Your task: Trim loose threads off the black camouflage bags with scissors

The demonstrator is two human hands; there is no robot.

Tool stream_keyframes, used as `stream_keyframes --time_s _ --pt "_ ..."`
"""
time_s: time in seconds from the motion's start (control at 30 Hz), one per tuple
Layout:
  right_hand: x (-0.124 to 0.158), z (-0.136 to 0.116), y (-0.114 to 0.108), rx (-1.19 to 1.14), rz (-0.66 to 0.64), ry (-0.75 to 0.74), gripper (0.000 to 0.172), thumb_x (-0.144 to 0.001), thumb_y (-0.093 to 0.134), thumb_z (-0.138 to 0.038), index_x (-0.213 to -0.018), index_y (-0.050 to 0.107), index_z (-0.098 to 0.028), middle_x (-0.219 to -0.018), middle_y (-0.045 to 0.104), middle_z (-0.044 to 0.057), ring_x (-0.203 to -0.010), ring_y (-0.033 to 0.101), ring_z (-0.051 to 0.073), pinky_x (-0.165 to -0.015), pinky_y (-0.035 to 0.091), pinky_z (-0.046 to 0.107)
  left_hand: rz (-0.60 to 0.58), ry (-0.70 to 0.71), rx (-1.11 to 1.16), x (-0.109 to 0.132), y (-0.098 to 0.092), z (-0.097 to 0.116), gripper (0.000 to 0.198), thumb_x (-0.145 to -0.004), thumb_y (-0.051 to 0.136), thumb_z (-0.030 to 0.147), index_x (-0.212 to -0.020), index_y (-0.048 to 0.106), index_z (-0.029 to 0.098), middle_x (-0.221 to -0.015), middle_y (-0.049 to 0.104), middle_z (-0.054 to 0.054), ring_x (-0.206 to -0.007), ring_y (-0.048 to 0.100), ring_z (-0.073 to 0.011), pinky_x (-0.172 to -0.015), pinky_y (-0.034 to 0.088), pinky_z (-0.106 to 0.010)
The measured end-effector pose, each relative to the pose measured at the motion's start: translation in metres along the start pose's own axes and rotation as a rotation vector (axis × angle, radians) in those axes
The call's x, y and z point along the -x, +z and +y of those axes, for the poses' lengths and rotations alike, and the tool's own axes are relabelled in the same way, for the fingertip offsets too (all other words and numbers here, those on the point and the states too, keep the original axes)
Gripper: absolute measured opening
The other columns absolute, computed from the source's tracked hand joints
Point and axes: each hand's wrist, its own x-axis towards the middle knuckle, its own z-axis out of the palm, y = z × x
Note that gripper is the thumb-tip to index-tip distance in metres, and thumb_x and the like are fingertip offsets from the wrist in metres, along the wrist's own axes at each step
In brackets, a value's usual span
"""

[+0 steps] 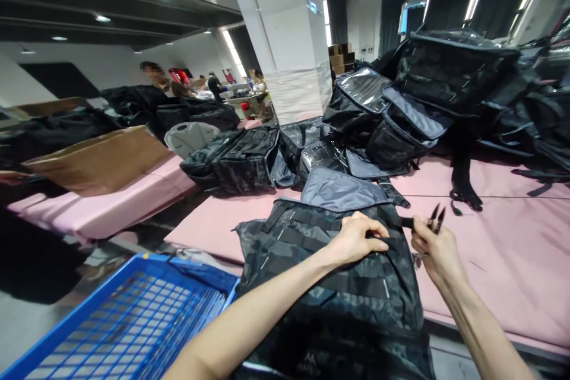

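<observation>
Black webbing, a short strap (pixel 406 222), is clamped in the right hand (pixel 434 243), which also carries small snips (pixel 436 219) with their tips pointing up and parted. The left hand (pixel 360 238) lies on the front of the camouflage bag (pixel 282 270); its thumb and forefinger look slightly apart, though I cannot tell whether they pinch any fabric. The bag lies at the near edge of the pink worktop (pixel 503 273), directly before the person. Its grey-lined flap (pixel 342 190) is folded open at the far end, so this piece seems partway through: the strap is in hand, the flap unclosed, and no cut can be made out. Just beyond, similar bags (pixel 243 157) crowd the worktop, and a taller pile (pixel 449 71) at the right trails a loose strap (pixel 461 181) across it. These limit the room ahead. A blue crate (pixel 71 316) stands to the left, a brown carton (pixel 107 160) farther off, and a white pillar (pixel 289 29) rises behind.
</observation>
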Motion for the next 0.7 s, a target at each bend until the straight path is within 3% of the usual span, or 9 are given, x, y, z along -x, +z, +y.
stream_keyframes --time_s 0.07,0.2,0.33,0.43,0.5,0.57,0.7 --pt "-0.005 -0.001 -0.005 -0.064 -0.008 0.042 0.049 -0.064 0.065 -0.063 -0.059 0.042 -0.02 -0.047 0.022 -0.009 -0.04 0.016 0.005 -0.038 0.015 0.022 0.019 0.026 0.071 -0.004 -0.004 0.002 0.022 -0.071 0.068 0.025 -0.093 0.069 0.021 -0.085 0.066 0.0 -0.087 0.055 -0.0155 -0.085 0.042 -0.028" --pt "-0.008 -0.004 -0.008 -0.099 -0.048 0.078 0.049 -0.06 0.07 -0.061 -0.065 0.049 -0.018 -0.051 0.024 -0.008 -0.042 0.018 0.004 -0.04 0.016 0.022 0.184 0.149 0.107 -0.019 -0.004 0.012 0.038 -0.076 0.062 0.022 -0.114 0.062 0.023 -0.115 0.06 -0.003 -0.078 0.056 -0.0108 -0.078 0.045 -0.024" --pt "-0.011 -0.002 -0.006 -0.028 -0.024 0.052 0.049 -0.062 0.068 -0.062 -0.069 0.054 -0.016 -0.051 0.027 -0.007 -0.042 0.02 0.005 -0.041 0.018 0.023 0.057 0.137 0.17 -0.032 0.003 0.02 0.018 -0.077 0.063 0.024 -0.093 0.07 0.018 -0.093 0.066 -0.002 -0.08 0.058 -0.0131 -0.076 0.045 -0.022" --pt "-0.012 0.0 -0.012 0.079 0.042 0.011 0.045 -0.063 0.07 -0.059 -0.073 0.059 -0.016 -0.055 0.044 -0.002 -0.047 0.036 0.009 -0.044 0.027 0.024 0.064 0.089 0.218 -0.034 0.005 0.02 0.017 -0.076 0.064 0.022 -0.089 0.071 0.015 -0.083 0.065 -0.002 -0.072 0.054 -0.0115 -0.07 0.042 -0.021" --pt "-0.01 0.0 -0.018 0.213 0.12 -0.046 0.046 -0.058 0.074 -0.056 -0.083 0.063 -0.018 -0.073 0.06 0.003 -0.062 0.051 0.015 -0.053 0.036 0.026 0.109 0.079 0.231 -0.034 0.004 0.017 0.017 -0.074 0.066 0.021 -0.089 0.073 0.016 -0.079 0.062 -0.001 -0.068 0.051 -0.0105 -0.066 0.04 -0.021" --pt "-0.005 -0.001 -0.025 0.466 0.206 -0.139 0.053 -0.058 0.073 -0.057 -0.096 0.063 -0.022 -0.093 0.065 0.005 -0.074 0.057 0.019 -0.061 0.04 0.028 0.168 0.07 0.263 -0.034 0.004 0.014 0.017 -0.072 0.067 0.019 -0.088 0.073 0.015 -0.075 0.059 -0.001 -0.066 0.049 -0.0101 -0.064 0.038 -0.021" --pt "0.009 -0.001 -0.025 0.912 0.286 -0.434 0.039 -0.083 0.05 -0.056 -0.103 0.059 -0.023 -0.087 0.068 0.001 -0.065 0.06 0.015 -0.057 0.038 0.025 0.26 0.09 0.306 -0.035 0.006 0.01 0.015 -0.071 0.07 0.017 -0.085 0.074 0.014 -0.07 0.055 0.0 -0.063 0.046 -0.0094 -0.061 0.035 -0.021"
